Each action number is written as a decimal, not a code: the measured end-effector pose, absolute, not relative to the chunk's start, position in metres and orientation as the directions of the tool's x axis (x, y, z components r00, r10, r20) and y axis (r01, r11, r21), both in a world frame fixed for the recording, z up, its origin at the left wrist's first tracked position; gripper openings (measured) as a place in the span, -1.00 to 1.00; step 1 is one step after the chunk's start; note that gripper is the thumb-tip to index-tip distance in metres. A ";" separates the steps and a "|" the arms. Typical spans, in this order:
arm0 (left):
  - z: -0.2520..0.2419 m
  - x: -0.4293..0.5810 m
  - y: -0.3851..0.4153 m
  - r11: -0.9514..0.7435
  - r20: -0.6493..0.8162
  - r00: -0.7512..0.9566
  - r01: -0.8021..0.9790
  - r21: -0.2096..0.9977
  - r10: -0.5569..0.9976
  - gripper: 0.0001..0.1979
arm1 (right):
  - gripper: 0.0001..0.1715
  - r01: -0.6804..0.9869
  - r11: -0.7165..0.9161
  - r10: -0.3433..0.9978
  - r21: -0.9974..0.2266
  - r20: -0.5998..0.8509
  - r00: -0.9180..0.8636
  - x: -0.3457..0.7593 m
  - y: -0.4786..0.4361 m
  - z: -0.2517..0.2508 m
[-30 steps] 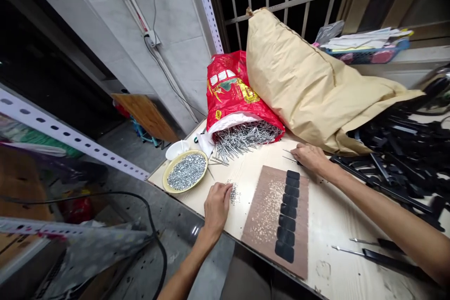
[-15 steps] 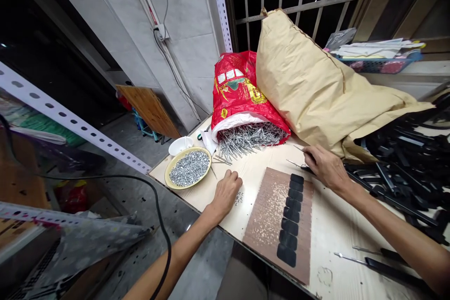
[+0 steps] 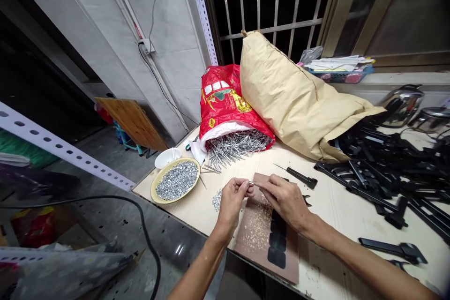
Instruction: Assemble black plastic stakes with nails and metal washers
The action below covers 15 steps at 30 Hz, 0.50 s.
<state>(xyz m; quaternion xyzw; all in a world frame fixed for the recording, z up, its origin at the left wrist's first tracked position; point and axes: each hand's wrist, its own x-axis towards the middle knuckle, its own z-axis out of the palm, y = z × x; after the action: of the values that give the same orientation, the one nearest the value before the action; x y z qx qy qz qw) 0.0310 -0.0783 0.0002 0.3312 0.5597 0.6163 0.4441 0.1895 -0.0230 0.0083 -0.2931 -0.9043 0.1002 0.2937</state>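
Between the left hand [image 3: 234, 199] and the right hand [image 3: 288, 199], a thin metal rod [image 3: 252, 184] is held over the far end of a brown board [image 3: 253, 248]. Its tip is pinched narrowly by the left fingertips and its other end is gripped by curled right fingers; whether a smaller piece is also held cannot be told. The step appears to be the fitting of 1 small part onto the tip, for which steady alignment by 2 hands would be called for. Loose silver pieces [image 3: 216, 200] are seen beside the left hand. Yellow characters are printed on a red bag [image 3: 220, 108], but none can be read.
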 end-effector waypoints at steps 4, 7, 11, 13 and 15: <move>0.004 0.040 -0.076 0.008 -0.105 -0.389 -0.243 0.970 0.915 -0.72 | -0.70 0.505 0.791 0.611 -0.344 0.470 -0.637 0.193 -0.023 0.013; 0.005 0.041 -0.075 -0.001 -0.099 -0.387 -0.249 0.968 0.917 -0.75 | -0.71 0.525 0.786 0.617 -0.326 0.464 -0.636 0.196 -0.023 0.016; 0.008 0.042 -0.074 -0.006 -0.089 -0.394 -0.233 0.973 0.915 -0.77 | -0.75 0.561 0.777 0.624 -0.286 0.465 -0.628 0.197 -0.025 0.017; 0.009 0.041 -0.074 -0.002 -0.091 -0.384 -0.234 0.972 0.919 -0.76 | -0.76 0.573 0.774 0.624 -0.271 0.483 -0.614 0.198 -0.026 0.016; 0.010 0.040 -0.073 0.010 -0.100 -0.365 -0.242 0.970 0.926 -0.74 | -0.78 0.585 0.766 0.628 -0.266 0.504 -0.594 0.198 -0.027 0.014</move>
<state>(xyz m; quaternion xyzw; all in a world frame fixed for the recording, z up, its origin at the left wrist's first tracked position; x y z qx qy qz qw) 0.0402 -0.0727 0.0101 0.3182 0.5372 0.6276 0.4651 0.1978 -0.0271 0.0143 -0.3398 -0.8919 0.0362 0.2963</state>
